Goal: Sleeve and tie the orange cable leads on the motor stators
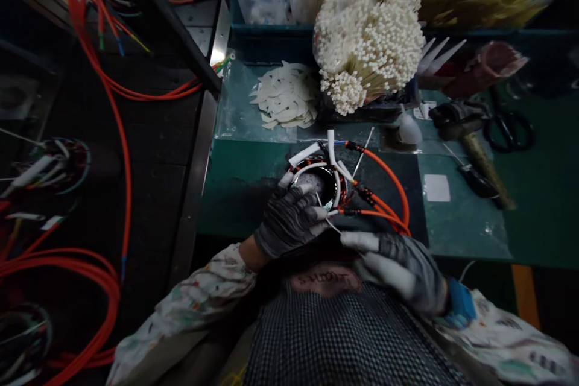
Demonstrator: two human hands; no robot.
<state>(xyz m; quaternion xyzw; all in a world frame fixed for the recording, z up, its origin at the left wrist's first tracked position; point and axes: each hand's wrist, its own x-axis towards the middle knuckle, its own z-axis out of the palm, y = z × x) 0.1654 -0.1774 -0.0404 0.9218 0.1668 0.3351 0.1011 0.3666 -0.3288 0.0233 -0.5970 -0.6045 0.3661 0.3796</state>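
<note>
A motor stator point(342, 186), a ring wound with copper wire, lies on the dark mat with white sleeves and orange cables coming off it. My left hand point(292, 217), in a grey and white glove, grips its near left rim with fingers over the edge. My right hand point(400, 262), gloved the same way, is just right of it with thumb and fingers drawn together. A thin white cord point(333, 225) runs from the left fingertips to the right fingertips, which pinch its end. The hand hides the stator's near left side.
White-tipped sticks point(389, 36) stand bundled behind, beside a pile of pale paper pieces point(287, 96). At right lie a hammer point(486, 169), black scissors point(509, 129) and a white squeeze bottle point(408, 129). Red cables point(120, 157) hang at left, near other stators point(67, 163).
</note>
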